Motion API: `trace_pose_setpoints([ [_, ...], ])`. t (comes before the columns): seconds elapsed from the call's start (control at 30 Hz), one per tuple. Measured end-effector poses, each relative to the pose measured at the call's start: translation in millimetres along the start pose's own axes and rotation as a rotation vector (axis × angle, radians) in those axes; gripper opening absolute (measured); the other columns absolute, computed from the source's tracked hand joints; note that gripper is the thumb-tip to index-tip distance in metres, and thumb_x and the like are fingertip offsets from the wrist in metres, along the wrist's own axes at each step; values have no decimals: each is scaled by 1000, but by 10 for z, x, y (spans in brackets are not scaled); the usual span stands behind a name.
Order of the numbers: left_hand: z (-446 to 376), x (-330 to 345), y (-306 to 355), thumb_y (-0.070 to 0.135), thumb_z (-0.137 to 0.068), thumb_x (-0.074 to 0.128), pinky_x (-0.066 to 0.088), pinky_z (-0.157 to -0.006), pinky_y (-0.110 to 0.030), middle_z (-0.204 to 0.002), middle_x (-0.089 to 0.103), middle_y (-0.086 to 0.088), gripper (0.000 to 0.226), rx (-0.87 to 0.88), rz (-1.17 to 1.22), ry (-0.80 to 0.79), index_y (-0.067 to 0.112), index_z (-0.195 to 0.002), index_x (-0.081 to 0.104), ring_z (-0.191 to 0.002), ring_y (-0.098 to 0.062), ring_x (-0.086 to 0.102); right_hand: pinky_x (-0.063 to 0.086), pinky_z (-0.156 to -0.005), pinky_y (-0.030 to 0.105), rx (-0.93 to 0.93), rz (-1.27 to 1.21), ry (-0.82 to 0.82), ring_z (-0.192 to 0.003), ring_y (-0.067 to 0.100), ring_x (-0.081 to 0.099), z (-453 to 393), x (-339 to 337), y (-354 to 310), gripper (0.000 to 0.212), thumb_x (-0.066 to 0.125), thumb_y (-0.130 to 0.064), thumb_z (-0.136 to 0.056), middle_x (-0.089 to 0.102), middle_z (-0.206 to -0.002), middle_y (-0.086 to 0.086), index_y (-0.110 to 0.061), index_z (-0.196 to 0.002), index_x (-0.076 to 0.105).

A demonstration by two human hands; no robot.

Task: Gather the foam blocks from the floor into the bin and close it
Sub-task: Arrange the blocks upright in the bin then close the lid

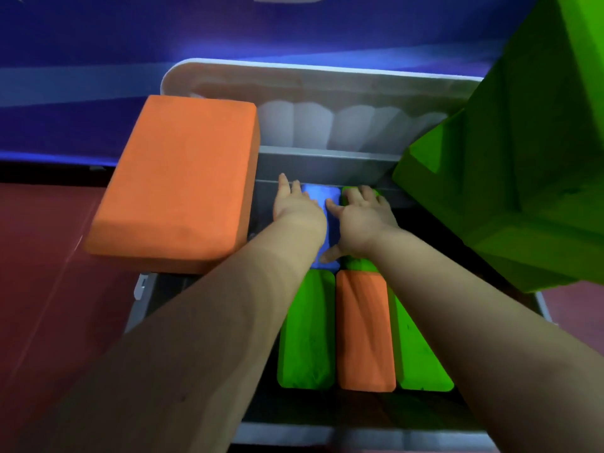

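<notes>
I look straight down into an open grey bin [294, 433] with its lid [327, 83] folded back at the far side. Inside, standing on edge, are a green block [305, 331], an orange block [364, 331], another green block [421, 358], and farther in a blue block [322, 197] beside a green block [348, 192]. My left hand [294, 201] lies flat on the blue block's left side, fingers spread. My right hand [362, 220] presses flat on the far green block, thumb on the blue one.
A large orange foam block [176, 181] rests across the bin's left rim. A big green foam piece [510, 178] overhangs the right rim. Red floor [39, 273] lies on both sides, and a blue wall [98, 60] stands behind the bin.
</notes>
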State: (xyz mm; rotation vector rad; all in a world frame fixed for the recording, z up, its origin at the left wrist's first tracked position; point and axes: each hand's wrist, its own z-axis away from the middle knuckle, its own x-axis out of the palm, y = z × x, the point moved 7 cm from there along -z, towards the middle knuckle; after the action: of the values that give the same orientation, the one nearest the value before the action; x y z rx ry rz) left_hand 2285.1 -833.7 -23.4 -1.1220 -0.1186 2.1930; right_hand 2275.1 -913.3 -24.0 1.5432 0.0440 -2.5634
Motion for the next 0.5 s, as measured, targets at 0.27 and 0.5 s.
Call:
trace_pose_setpoints([
  [0.27,38,3,34,56,-90,44,-9,-113,-57,-160,1,-9,86,-30,-20,18,13,-152,2,-146,-34,-9,10,-117,43,-9,-232,-4,-147,25,-4,17,169,52,112,71,-63,-65,-9,-160,1,-32,-151,7],
  [0.5,528,-116,57,34,-99,32,-9,-114,-59,-158,14,-15,60,-1,-19,189,12,-151,13,-146,-39,-2,24,-116,40,8,-318,81,-145,25,18,310,97,88,92,71,-53,-74,12,-159,7,-28,-149,24],
])
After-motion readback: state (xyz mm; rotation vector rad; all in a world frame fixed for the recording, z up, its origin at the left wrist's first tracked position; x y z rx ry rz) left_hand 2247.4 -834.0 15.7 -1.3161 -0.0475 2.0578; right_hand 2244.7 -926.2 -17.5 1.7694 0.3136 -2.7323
